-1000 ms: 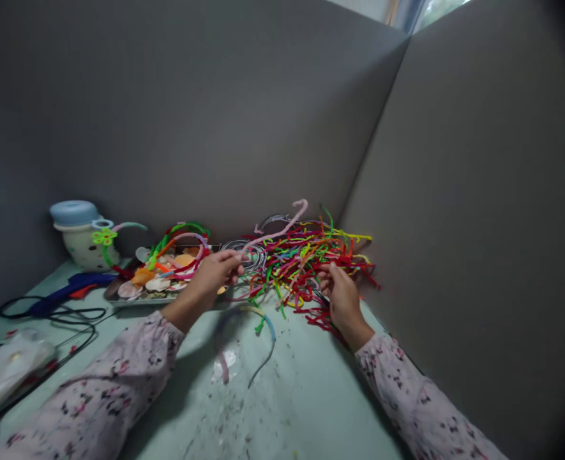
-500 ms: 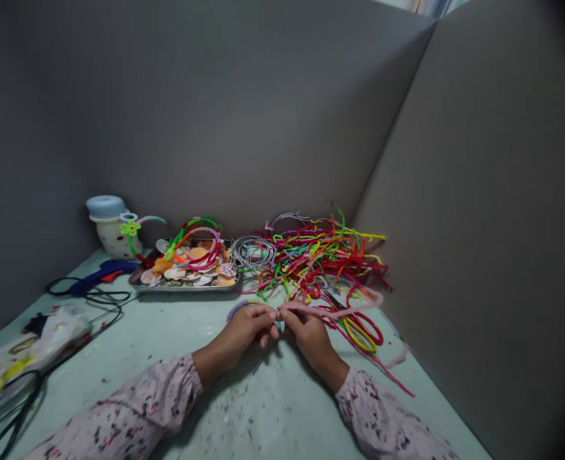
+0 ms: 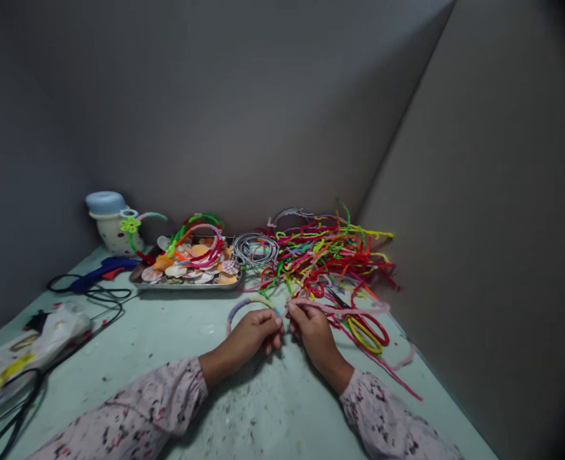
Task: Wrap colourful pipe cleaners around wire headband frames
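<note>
My left hand (image 3: 256,333) is closed on a thin hoop (image 3: 237,309) wrapped in lilac, yellow and blue fuzzy stems; the palm and fingers cover its near side. Just to the right, my right hand (image 3: 315,332) pinches a pale pink pipe cleaner (image 3: 359,310). The long tail of that stem runs out to the right, over a pair of scissors (image 3: 366,337) with red and yellow handles. Between the two sets of fingertips there is a small gap, bridged by a bit of pink stem.
Behind my right hand lies a tangled pile of coloured pipe cleaners (image 3: 330,252). Coiled grey wire hoops (image 3: 256,250) sit beside a metal tray (image 3: 186,287) of shells and finished hoops. At left are a lidded cup (image 3: 112,227), a blue glue gun (image 3: 93,278), black cable and a plastic bag (image 3: 64,329).
My hands have drawn slightly apart, opening a gap between the fingertips. More of the wrapped hoop now shows above my left hand. The view has shifted a little.
</note>
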`<state>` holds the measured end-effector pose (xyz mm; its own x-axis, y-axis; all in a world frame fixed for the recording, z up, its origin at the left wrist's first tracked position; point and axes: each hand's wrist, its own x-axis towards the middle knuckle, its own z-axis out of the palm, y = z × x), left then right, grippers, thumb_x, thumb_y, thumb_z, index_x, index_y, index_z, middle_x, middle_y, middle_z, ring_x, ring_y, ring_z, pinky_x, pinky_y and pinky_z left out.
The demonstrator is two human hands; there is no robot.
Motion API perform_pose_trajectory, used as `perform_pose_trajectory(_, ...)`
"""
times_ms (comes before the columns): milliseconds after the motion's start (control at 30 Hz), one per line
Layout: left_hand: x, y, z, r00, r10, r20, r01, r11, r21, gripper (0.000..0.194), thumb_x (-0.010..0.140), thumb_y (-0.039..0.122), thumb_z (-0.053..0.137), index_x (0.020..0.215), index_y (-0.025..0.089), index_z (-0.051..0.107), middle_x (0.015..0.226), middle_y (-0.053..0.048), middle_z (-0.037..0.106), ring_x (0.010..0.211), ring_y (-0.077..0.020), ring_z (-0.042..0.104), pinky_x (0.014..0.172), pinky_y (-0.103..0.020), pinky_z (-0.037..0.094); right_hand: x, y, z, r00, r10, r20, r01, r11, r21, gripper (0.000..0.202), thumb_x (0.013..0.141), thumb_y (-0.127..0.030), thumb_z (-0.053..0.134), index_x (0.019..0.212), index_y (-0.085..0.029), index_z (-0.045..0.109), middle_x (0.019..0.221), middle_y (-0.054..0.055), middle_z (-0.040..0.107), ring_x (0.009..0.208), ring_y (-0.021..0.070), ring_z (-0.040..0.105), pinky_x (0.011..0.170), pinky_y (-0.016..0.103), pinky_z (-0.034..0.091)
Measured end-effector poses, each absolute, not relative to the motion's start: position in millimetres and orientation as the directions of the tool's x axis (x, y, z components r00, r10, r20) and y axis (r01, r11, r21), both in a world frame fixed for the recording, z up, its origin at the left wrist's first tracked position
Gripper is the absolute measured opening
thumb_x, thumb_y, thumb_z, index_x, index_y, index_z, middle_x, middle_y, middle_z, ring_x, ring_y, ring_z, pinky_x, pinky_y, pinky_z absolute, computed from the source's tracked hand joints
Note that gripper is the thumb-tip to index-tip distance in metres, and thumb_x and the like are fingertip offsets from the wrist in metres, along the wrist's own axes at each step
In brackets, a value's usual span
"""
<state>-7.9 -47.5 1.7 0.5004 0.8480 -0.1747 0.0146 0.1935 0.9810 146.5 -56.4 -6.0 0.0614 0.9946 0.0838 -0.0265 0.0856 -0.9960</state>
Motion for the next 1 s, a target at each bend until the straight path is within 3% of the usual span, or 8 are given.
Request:
perform_pose_trajectory(133,-7,-50,-1,0.507,0.848,-0.155,0.105,0.118,0.987,0.027,0.083,0.04,0.052,0.07,0.017,0.053,0.052,0.001,0.054,0.04,-0.0083,0.038,0.044,-0.023,0.024,147,-58,-6,0.062,0.995,0.074,-0.035,0.076,-0.996,0.032,0.081,-0.049,0.059,0.07,-0.02,0.057,0.049,-0.005,0.048,0.042,0.0105,0.039,0.041,0.023,0.03)
perform_pose_trajectory(267,-7,-55,6,0.504,0.863,-0.038,0.22,-0.086,0.972,0.029,0.085,0.038,0.048,0.064,0.018,0.049,0.055,0.001,0.047,0.051,-0.0115,0.039,0.05,-0.025,0.025,148,-58,-7,0.048,0.994,0.103,-0.036,0.105,-0.994,0.029,0.084,-0.044,0.057,0.067,-0.019,0.055,0.051,-0.006,0.047,0.044,0.0093,0.039,0.043,0.022,0.029)
perform_pose_trajectory(367,-8,-59,14,0.519,0.851,0.081,0.425,-0.339,0.839,0.03,0.089,0.036,0.043,0.065,0.019,0.048,0.06,0.0,0.048,0.058,-0.0143,0.041,0.056,-0.028,0.025,149,-59,-7,0.053,0.99,0.127,-0.038,0.129,-0.991,0.028,0.085,-0.041,0.057,0.068,-0.019,0.055,0.054,-0.005,0.047,0.047,0.0094,0.04,0.045,0.022,0.03)
perform_pose_trajectory(467,-11,-60,18,0.53,0.836,0.141,0.573,-0.476,0.667,0.027,0.09,0.034,0.04,0.071,0.02,0.053,0.064,-0.002,0.053,0.061,-0.0164,0.046,0.058,-0.029,0.024,149,-59,-7,0.063,0.985,0.161,-0.02,0.163,-0.986,0.028,0.085,-0.041,0.056,0.067,-0.019,0.055,0.056,-0.005,0.048,0.05,0.0101,0.041,0.048,0.022,0.032)
perform_pose_trajectory(567,-13,-60,16,0.518,0.843,0.148,0.605,-0.483,0.633,0.027,0.092,0.033,0.038,0.074,0.02,0.054,0.067,-0.003,0.056,0.063,-0.0177,0.049,0.059,-0.029,0.025,150,-58,-6,0.063,0.986,0.156,0.003,0.157,-0.988,0.029,0.085,-0.042,0.057,0.067,-0.019,0.055,0.054,-0.005,0.047,0.048,0.0102,0.041,0.046,0.023,0.032)
perform_pose_trajectory(700,-14,-61,13,0.498,0.853,0.157,0.553,-0.452,0.7,0.029,0.092,0.034,0.038,0.072,0.02,0.053,0.065,-0.002,0.055,0.063,-0.017,0.049,0.059,-0.028,0.028,150,-57,-5,0.062,0.989,0.135,0.011,0.134,-0.991,0.027,0.082,-0.043,0.06,0.071,-0.018,0.057,0.052,-0.006,0.047,0.046,0.0101,0.041,0.045,0.023,0.032)
perform_pose_trajectory(833,-12,-63,15,0.45,0.876,0.174,0.479,-0.401,0.781,0.019,0.089,0.033,0.046,0.086,0.018,0.058,0.071,-0.001,0.059,0.065,-0.016,0.051,0.06,-0.027,0.033,149,-57,-6,0.088,0.988,0.13,0.013,0.129,-0.991,0.029,0.08,-0.045,0.062,0.075,-0.016,0.059,0.054,-0.004,0.05,0.047,0.0102,0.043,0.045,0.023,0.034)
perform_pose_trajectory(1000,-11,-64,13,0.449,0.87,0.203,0.446,-0.416,0.793,0.02,0.09,0.029,0.047,0.09,0.017,0.062,0.077,-0.002,0.062,0.069,-0.015,0.053,0.064,-0.026,0.036,148,-58,-8,0.077,0.988,0.133,0.029,0.131,-0.991,0.029,0.08,-0.044,0.063,0.073,-0.016,0.059,0.053,-0.005,0.049,0.047,0.0096,0.042,0.046,0.023,0.033)
